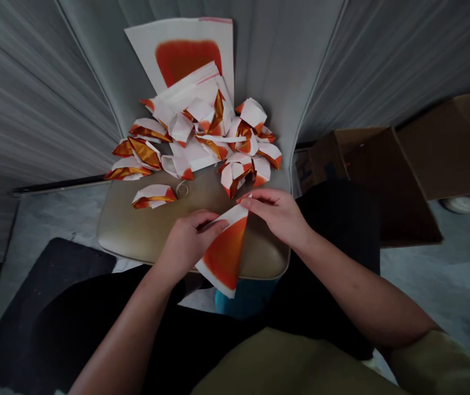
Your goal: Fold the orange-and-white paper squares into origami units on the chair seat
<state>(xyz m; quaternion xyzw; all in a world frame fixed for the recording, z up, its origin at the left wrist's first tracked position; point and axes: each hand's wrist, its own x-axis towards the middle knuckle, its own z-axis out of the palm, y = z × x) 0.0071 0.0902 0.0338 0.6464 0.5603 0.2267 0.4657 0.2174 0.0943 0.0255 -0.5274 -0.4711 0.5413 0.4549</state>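
A folded sheet of white paper with an orange patch (224, 255) lies over the front edge of a tan cushioned stool (144, 230). My left hand (189, 238) is closed on the sheet's left side, fingers curled over the fold. My right hand (278, 211) pinches the sheet's upper right corner. Just beyond the hands sits a heap of several folded white, orange and gold paper pieces (205, 140). One folded piece (152, 196) lies apart at the left.
Flat unfolded sheets with an orange patch (187, 55) lie behind the heap. A small ring (182, 190) rests on the stool. Open cardboard boxes (399, 164) stand at the right. Grey ribbed walls surround the stool. A dark mat (57, 269) lies lower left.
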